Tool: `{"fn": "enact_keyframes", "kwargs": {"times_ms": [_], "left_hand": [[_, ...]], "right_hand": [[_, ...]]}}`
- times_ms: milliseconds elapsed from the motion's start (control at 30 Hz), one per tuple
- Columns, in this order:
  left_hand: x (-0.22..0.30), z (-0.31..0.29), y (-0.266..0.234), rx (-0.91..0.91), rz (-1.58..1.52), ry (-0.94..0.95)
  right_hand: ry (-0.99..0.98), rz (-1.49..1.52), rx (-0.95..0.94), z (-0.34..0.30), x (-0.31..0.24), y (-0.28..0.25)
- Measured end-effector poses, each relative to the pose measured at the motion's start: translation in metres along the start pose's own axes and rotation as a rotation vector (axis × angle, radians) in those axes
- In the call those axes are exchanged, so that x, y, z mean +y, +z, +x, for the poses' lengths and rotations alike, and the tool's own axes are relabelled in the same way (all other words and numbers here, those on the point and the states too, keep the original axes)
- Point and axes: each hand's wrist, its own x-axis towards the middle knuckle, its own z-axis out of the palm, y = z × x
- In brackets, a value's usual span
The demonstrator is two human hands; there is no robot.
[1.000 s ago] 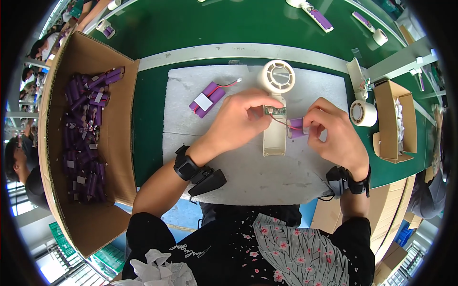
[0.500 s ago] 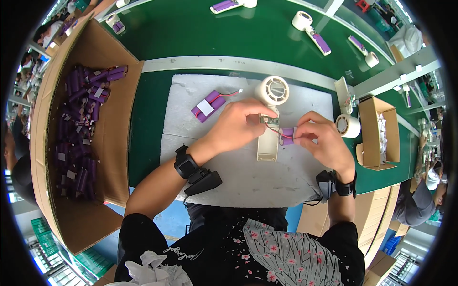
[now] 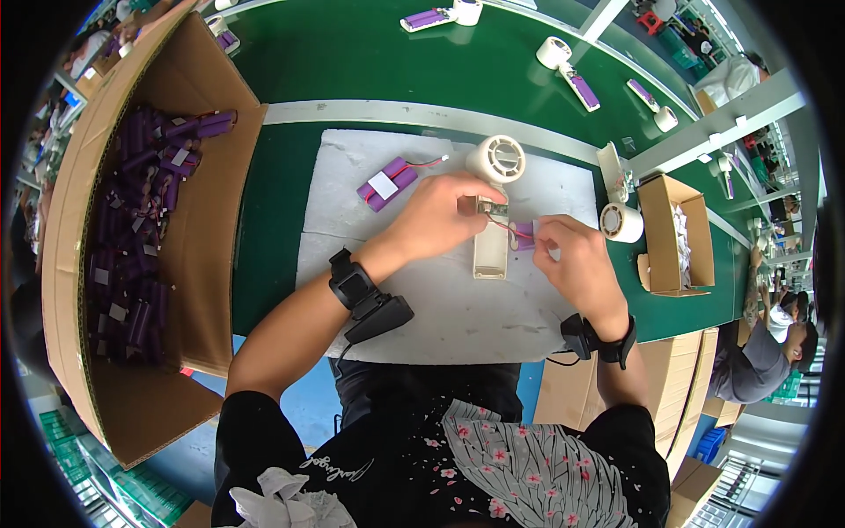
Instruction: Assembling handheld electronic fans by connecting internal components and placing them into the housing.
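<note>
An off-white handheld fan housing (image 3: 490, 255) lies lengthwise on the grey foam mat (image 3: 396, 326), its round fan head (image 3: 495, 159) at the far end. My left hand (image 3: 444, 216) has its thumb and fingers closed on the housing, beside the small circuit board below the head. Red and dark wires run from there to a purple battery pack (image 3: 523, 235) just right of the housing. My right hand (image 3: 578, 264) pinches that pack, its fingertips covering the pack's right end. A second purple battery pack (image 3: 387, 187) with a white label and plugged lead lies on the mat's left.
A large cardboard box (image 3: 207, 255) of purple battery packs stands at left. To the right are another fan part (image 3: 621, 223) and a small carton (image 3: 695, 238) with white pieces. Beyond a pale rail (image 3: 352, 113), several fans lie on the green surface (image 3: 352, 62).
The whole view has shifted slightly. My right hand's fingers have curled more closely over the battery pack; my left hand keeps its grip at the circuit board.
</note>
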Motion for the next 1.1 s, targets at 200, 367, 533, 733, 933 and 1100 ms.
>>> {"fn": "enact_keyframes", "kwargs": {"times_ms": [200, 367, 533, 733, 933, 1100], "left_hand": [[0.000, -0.001, 0.002, 0.061, -0.043, -0.019], [0.001, -0.003, 0.001, 0.047, -0.018, -0.034], [0.008, -0.003, 0.001, 0.023, 0.029, -0.068], [0.005, -0.002, -0.001, 0.047, -0.003, -0.031], [0.002, 0.005, -0.003, 0.081, 0.036, 0.006], [0.006, -0.002, -0.009, 0.089, 0.070, 0.033]], "right_hand": [[0.158, 0.179, 0.045, -0.001, 0.029, -0.017], [0.567, -0.229, 0.462, -0.019, 0.072, -0.102], [0.648, -0.477, 0.494, -0.031, 0.083, -0.120], [-0.119, 0.051, -0.120, 0.012, -0.002, -0.024], [-0.111, 0.113, -0.342, 0.033, 0.012, 0.001], [0.290, 0.598, -0.789, 0.043, 0.012, -0.016]]}}
